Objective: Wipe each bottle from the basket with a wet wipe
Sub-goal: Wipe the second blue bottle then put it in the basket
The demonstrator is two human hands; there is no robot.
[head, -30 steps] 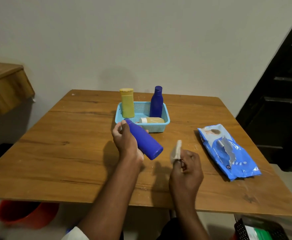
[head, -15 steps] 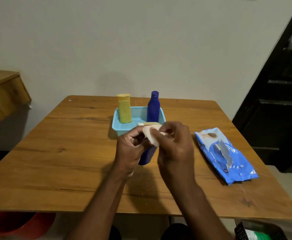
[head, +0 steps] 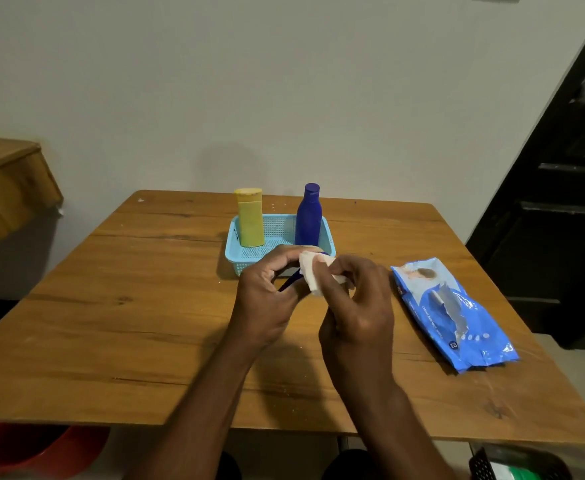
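Bottle blue, mostly hidden

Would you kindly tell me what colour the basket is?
Light blue: the basket shows best, and only, in the head view.

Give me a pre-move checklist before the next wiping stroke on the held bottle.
1. Left hand grips the blue bottle: ok, though the bottle is mostly hidden.
2. Right hand holds the wet wipe: ok.
3. Wipe touching the bottle: cannot tell, fingers cover the contact.
4. Remaining bottles upright in the basket, the yellow bottle and the second blue bottle: ok.
5. Wipes pack on the table, apart from both hands: ok.
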